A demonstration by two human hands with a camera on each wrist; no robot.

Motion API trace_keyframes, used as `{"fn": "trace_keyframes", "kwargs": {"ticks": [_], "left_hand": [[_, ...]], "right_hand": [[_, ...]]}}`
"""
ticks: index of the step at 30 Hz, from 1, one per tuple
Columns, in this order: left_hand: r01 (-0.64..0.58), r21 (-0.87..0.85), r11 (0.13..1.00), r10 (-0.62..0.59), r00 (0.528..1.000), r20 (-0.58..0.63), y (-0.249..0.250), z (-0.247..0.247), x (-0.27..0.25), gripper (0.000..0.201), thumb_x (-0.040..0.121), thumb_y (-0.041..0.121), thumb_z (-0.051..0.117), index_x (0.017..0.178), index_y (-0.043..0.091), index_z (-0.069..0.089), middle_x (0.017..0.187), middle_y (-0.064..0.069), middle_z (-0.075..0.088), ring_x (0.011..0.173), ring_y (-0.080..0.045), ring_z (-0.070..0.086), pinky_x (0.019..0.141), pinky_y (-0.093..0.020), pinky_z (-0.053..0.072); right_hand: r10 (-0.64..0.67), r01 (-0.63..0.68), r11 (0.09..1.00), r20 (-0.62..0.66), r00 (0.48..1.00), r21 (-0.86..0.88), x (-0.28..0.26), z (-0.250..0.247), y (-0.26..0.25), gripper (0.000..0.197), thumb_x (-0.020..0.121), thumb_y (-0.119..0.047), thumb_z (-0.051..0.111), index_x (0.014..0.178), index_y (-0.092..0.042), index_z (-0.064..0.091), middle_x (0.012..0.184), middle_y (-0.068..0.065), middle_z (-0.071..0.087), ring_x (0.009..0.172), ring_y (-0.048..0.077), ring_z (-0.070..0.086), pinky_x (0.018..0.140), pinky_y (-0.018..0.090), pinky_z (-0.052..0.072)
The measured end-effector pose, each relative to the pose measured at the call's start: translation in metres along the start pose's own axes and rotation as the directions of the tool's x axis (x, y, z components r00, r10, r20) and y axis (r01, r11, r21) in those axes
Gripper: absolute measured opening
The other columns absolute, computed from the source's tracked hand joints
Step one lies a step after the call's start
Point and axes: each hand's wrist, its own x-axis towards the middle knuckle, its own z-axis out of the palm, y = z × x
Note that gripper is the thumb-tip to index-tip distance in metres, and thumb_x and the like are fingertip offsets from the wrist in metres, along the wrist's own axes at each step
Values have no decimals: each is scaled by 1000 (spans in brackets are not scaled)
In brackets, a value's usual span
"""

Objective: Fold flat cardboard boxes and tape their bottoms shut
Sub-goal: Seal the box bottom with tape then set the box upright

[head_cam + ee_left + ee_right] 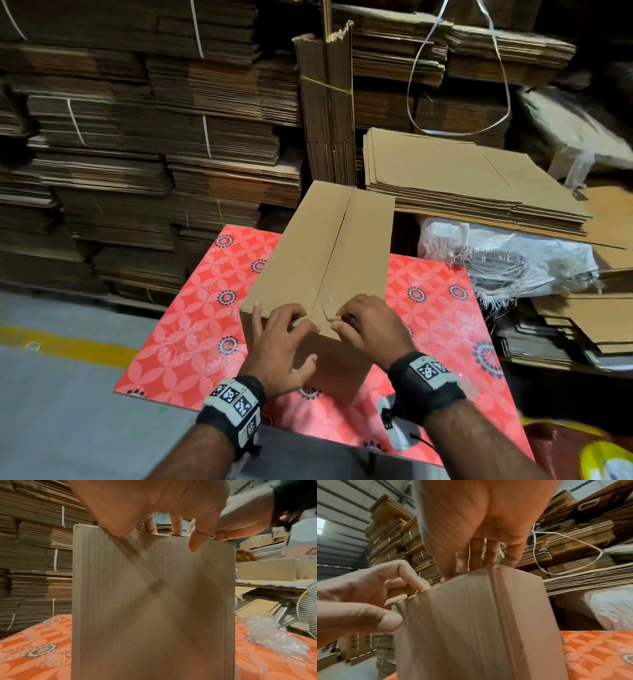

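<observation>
Standing on the red flowered table (191, 329) is a folded-up cardboard box (318, 253), turned so its closed flaps face upward, and the person has both hands at the edge nearest them. A short piece of clear tape (329, 306) glistens over the seam just ahead of the right hand (368, 327). That hand's fingers are bent down onto the seam at the rim, seemingly pressing the tape's end; whether they pinch anything I cannot tell. Left of it, the left hand (284, 346) lies spread with loosely bent fingers on the top flap, thumb down the near wall, steadying the box without clamping it.

By my reckoning this is the taping step, barely started: beyond the hands, most of the seam runs away bare. The next move would seem to call for tape drawn along that seam to the far edge while the flaps are kept flush. No tape roll or dispenser shows clearly anywhere near either hand.
</observation>
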Motion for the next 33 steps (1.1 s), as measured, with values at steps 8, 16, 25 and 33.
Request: {"fn": "trace_keyframes", "kwargs": {"ticks": [8, 16, 25, 33], "left_hand": [[-10, -67, 998, 12, 1000, 21, -52, -24, 3, 37, 73, 51, 65, 102, 30, 57, 119, 7, 44, 121, -18, 48, 117, -69, -5], [16, -151, 988, -18, 1000, -7, -64, -38, 10, 38, 71, 60, 66, 89, 31, 51, 109, 13, 42, 113, -12, 47, 119, -61, -7], [-153, -172, 973, 168, 983, 77, -51, -33, 2, 49, 68, 58, 66, 108, 30, 59, 121, 4, 46, 124, -14, 45, 119, -65, -6], [-182, -298, 937, 224, 968, 113, -88, -51, -1, 34, 70, 56, 67, 90, 32, 55, 110, 8, 45, 115, -8, 47, 120, -58, -9]], "right_hand": [[481, -357, 776, -120, 869, 520, 18, 8, -30, 14, 95, -17, 62, 82, -22, 66, 77, -4, 68, 75, 17, 62, 66, 30, 47], [313, -259, 893, -96, 945, 368, 31, 8, -53, 15, 101, -42, 56, 100, -28, 62, 72, -9, 68, 69, 6, 61, 63, 21, 44], [233, -198, 949, -126, 964, 245, 15, 18, -52, 20, 90, -16, 68, 103, -31, 70, 85, -16, 72, 77, 3, 65, 70, 10, 45], [573, -312, 727, -290, 766, 612, 72, -18, -44, 17, 99, -15, 58, 101, -24, 72, 91, -3, 77, 80, 12, 74, 77, 38, 60]]}}
